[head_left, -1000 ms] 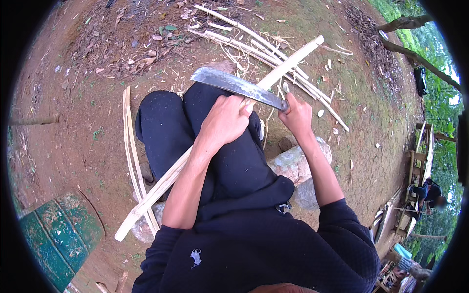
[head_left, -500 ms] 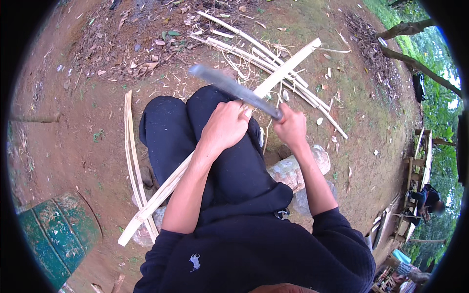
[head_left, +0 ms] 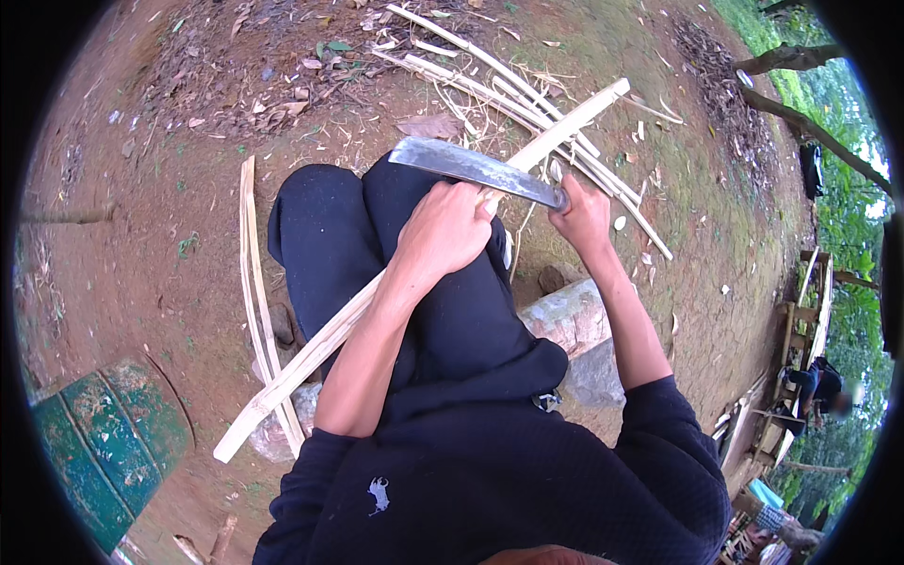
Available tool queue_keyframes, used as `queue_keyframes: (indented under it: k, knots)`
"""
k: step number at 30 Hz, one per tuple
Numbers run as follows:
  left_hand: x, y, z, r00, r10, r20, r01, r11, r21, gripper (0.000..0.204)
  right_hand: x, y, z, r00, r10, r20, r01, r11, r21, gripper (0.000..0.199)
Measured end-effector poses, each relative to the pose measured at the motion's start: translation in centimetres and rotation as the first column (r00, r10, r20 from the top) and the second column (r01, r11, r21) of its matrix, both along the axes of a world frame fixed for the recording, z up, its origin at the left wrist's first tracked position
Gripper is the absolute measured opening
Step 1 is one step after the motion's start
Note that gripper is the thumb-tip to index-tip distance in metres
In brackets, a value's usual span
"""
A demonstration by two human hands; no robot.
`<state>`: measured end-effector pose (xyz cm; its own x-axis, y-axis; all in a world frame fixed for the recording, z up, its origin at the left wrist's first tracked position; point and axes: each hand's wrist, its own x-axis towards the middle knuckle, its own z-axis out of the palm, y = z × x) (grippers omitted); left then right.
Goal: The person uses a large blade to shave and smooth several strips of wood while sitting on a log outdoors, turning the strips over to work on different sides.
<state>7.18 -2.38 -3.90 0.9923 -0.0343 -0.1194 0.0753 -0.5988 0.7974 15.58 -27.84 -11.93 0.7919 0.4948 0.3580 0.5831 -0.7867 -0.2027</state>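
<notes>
A long pale strip of split wood or bamboo (head_left: 311,358) lies slantwise over my thighs, from the lower left to the upper right. Closed around its middle is my left hand (head_left: 443,226), above my knees. In my right hand (head_left: 581,212) I grip the handle end of a machete (head_left: 471,168); its broad grey blade points left and crosses the strip just beyond my left hand. Most of the handle is hidden in my fist. Whether the edge bites into the wood I cannot tell.
Several pale strips (head_left: 508,104) lie on the dirt ahead, among shavings and dry leaves. Two more strips (head_left: 254,282) lean at my left. Stones (head_left: 570,320) sit by my right hip. A green metal drum (head_left: 113,443) lies lower left. A person (head_left: 824,391) is at the far right.
The machete and my right hand have moved a little to the right and slightly up. My left hand has shifted slightly right, still on the strip. The blade is less blurred now.
</notes>
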Motion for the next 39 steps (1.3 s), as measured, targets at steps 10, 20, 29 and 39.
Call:
queue_keyframes:
  k: [10, 20, 29, 39]
  knots:
    - [0.9, 0.0, 1.5, 0.989, 0.022, -0.146, -0.015, 0.999, 0.049, 0.027, 2.4, -3.5, -0.3, 0.877, -0.417, -0.241, 0.433, 0.901, 0.019, 0.01]
    - [-1.0, 1.0, 2.4, 0.993, -0.007, -0.116, 0.007, 1.0, -0.005, 0.024, 6.1, -7.6, 0.1, 0.843, -0.534, -0.066, 0.537, 0.826, 0.171, 0.013]
    - [-0.2, 0.7, 2.2, 0.986, 0.063, -0.156, -0.079, 0.992, -0.099, 0.021, -0.2, -0.5, 2.5, 0.993, -0.117, -0.022, 0.116, 0.993, -0.037, 0.004]
    - [0.9, -0.3, 2.4, 0.989, 0.045, -0.142, -0.037, 0.998, 0.056, 0.024, 7.8, -6.6, 2.4, 0.799, -0.599, -0.047, 0.588, 0.796, -0.146, 0.01]
